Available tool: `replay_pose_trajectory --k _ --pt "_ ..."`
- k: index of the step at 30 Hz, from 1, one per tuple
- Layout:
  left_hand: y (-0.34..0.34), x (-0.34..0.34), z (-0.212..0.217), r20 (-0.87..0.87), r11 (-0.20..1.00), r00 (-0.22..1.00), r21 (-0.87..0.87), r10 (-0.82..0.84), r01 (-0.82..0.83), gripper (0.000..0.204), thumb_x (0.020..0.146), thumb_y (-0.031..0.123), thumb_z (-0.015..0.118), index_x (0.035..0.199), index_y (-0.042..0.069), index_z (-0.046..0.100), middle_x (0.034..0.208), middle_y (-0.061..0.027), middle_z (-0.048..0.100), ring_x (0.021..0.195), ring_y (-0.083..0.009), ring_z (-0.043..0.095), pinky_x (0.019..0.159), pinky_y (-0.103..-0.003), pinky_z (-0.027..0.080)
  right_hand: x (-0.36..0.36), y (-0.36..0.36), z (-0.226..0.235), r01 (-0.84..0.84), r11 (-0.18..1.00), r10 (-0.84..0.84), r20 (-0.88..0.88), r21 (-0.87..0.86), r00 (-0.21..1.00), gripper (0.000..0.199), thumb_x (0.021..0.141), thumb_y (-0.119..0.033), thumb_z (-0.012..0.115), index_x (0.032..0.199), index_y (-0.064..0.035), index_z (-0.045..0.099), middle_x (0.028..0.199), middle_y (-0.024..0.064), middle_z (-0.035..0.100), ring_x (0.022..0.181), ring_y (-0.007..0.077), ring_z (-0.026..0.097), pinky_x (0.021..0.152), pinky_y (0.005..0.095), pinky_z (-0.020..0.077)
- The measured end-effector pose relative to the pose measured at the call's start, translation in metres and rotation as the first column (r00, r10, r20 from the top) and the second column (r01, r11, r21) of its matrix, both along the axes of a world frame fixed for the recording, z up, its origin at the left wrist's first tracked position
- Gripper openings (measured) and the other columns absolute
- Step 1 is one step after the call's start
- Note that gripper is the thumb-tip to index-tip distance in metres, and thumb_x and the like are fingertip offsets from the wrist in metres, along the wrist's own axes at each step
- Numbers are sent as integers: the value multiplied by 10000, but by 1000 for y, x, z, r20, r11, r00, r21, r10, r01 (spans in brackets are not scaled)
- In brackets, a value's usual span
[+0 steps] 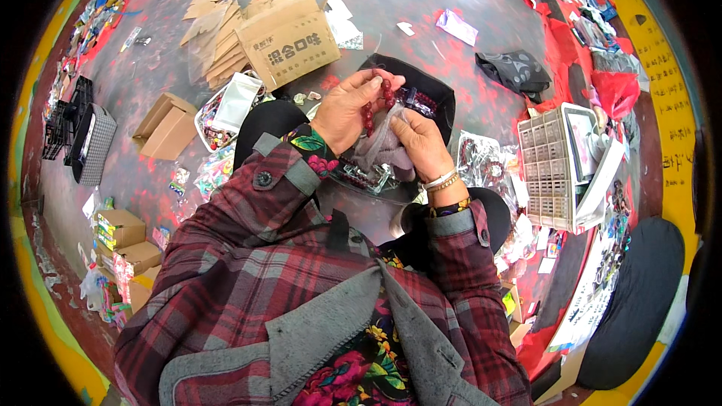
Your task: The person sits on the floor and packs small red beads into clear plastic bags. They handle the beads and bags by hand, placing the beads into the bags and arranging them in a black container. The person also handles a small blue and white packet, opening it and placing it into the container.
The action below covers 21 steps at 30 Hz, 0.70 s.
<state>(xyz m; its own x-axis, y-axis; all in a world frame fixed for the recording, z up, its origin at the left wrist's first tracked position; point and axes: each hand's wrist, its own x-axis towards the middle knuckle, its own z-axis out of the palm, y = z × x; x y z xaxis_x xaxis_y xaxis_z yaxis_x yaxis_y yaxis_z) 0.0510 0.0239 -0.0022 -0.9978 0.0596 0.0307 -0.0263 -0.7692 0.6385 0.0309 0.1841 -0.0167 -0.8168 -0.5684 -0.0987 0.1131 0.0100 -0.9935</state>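
My left hand (347, 109) holds a string of dark red beads (376, 102) between thumb and fingers, raised over my lap. My right hand (418, 143) pinches a small clear plastic bag (380, 152) just below the beads; bangles circle its wrist. Both hands are close together, nearly touching. Under them sits a black tray (438, 98) with more red beads and clear packets in it. My plaid sleeves come up from the lower edge.
A printed cardboard box (289, 39) and flattened cartons lie ahead on the left. Small brown boxes (167, 126) stand at the left. A white compartment organiser (553, 169) is at the right, a dark cloth (517, 69) beyond it, a black cushion (639, 297) lower right.
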Motion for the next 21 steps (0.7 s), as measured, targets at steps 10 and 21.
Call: replay_pose_trajectory --k 10,21 --pt "-6 -1 3 7 987 1000 -162 -17 17 189 926 155 446 1039 18 511 818 -49 559 769 -139 555 740 -258 460 -14 38 25 15 997 -21 80 73 997 209 906 -167 488 940 3 605 828 15 610 744 82 548 664 217 455" --pt "1 4 -16 -53 702 969 -699 -242 137 158 903 124 474 1012 22 525 786 7 539 699 -51 505 626 -194 427 -8 27 22 72 953 1 238 -295 971 342 941 -276 412 1119 -7 523 1010 62 597 916 128 556 808 269 439"
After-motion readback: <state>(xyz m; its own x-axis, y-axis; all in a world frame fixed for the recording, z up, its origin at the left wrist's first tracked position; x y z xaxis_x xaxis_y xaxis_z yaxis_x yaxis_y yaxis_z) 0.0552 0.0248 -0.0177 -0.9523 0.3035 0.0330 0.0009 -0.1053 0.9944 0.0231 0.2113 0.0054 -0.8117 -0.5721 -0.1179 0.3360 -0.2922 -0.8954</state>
